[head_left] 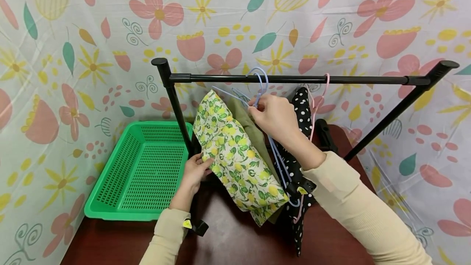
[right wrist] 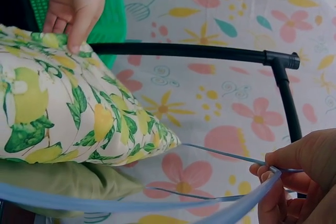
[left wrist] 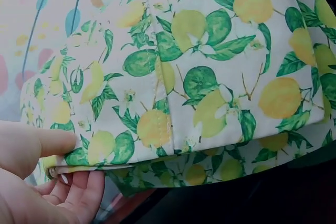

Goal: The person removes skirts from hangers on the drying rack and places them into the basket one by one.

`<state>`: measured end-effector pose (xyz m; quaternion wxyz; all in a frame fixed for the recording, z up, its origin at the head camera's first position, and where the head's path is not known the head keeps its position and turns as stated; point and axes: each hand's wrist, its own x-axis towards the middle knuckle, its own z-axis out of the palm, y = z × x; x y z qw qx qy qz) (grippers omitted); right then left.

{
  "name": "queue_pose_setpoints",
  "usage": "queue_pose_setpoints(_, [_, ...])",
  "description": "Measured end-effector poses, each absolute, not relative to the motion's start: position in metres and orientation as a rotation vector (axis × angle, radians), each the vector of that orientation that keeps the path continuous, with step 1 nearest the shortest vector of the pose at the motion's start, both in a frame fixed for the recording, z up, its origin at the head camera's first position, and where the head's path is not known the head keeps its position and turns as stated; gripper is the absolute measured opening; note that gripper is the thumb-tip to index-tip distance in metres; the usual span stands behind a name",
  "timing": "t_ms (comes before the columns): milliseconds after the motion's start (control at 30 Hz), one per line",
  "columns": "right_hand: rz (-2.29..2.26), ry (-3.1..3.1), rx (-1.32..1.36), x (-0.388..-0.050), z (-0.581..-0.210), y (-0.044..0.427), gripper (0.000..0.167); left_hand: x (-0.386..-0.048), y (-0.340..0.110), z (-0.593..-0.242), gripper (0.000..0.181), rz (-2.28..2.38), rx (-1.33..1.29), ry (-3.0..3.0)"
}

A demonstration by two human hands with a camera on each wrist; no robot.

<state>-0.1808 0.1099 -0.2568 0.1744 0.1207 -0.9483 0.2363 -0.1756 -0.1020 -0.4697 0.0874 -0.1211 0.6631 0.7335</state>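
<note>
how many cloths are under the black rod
3: the lemon cloth, its edge in the left hand; the green cloth, just right of it; the polka-dot cloth, farther right. More may be hidden behind these.

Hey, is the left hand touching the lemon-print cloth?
Touching. The left wrist view shows the left hand pinching the lemon-print cloth by its edge.
</note>
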Motion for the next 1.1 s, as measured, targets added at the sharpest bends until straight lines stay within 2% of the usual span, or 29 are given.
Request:
queue_pose_setpoints(67, [0.675,-2.685,0.34,-0.181,-0.258,0.111,0.021,-0.175,-0.104,-0.467,0.068,2.181,-0.354,1.969])
queue_pose_setpoints(100, [0.677,-2.684,0.34,-0.182,-0.258,0.111,0.022,-0.174,-0.105,-0.466,0.063,2.18,-0.354,1.973])
queue_pose_setpoints(200, [0.676,-2.681,0.335,-0.182,-0.259,0.112,0.024,-0.174,-0.106,-0.462,0.035,2.17,-0.361,1.985])
queue_pose_setpoints(300, [0.668,-2.685,0.325,-0.181,-0.259,0.113,0.027,-0.173,-0.108,-0.458,0.015,2.161,-0.365,2.008])
queue_pose_setpoints(533, [0.647,-2.685,0.305,-0.181,-0.259,0.115,0.031,-0.172,-0.118,-0.441,0.029,2.131,-0.317,2.076])
queue_pose_setpoints(867, [0.64,-2.693,0.3,-0.181,-0.259,0.118,0.038,-0.168,-0.13,-0.414,0.026,2.056,-0.195,2.181])
queue_pose_setpoints(1100, [0.694,-2.707,0.336,-0.18,-0.259,0.121,0.02,-0.164,-0.135,-0.398,0.019,2.027,-0.078,2.249])
